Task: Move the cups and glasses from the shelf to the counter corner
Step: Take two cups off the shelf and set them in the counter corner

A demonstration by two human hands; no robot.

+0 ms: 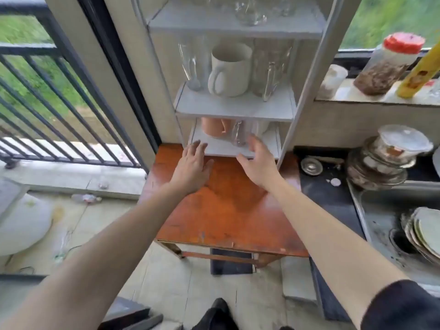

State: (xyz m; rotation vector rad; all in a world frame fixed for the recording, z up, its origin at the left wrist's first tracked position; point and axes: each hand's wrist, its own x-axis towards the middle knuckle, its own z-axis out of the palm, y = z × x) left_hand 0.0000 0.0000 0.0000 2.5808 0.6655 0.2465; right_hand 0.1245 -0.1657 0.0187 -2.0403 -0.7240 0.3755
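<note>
A white tiered shelf [234, 108] stands on an orange-brown table [228, 210]. On its middle tier a white mug [229, 70] sits between a clear glass [192, 65] on the left and a clear handled glass [271, 67] on the right. The bottom tier holds an orange cup [214, 127], a clear glass mug [238, 135] and a white cup [260, 127], partly hidden. More glasses [250, 10] stand on the top tier. My left hand [194, 166] and my right hand [258, 163] are open, fingers spread, just in front of the bottom tier, holding nothing.
To the right is a dark counter [333, 198] with a small metal lid [311, 166], stacked jars [385, 158] and a steel sink [390, 225] holding plates [423, 234]. The sill above carries a red-capped jar [388, 65] and a yellow bottle [419, 70]. A railing [59, 110] is at left.
</note>
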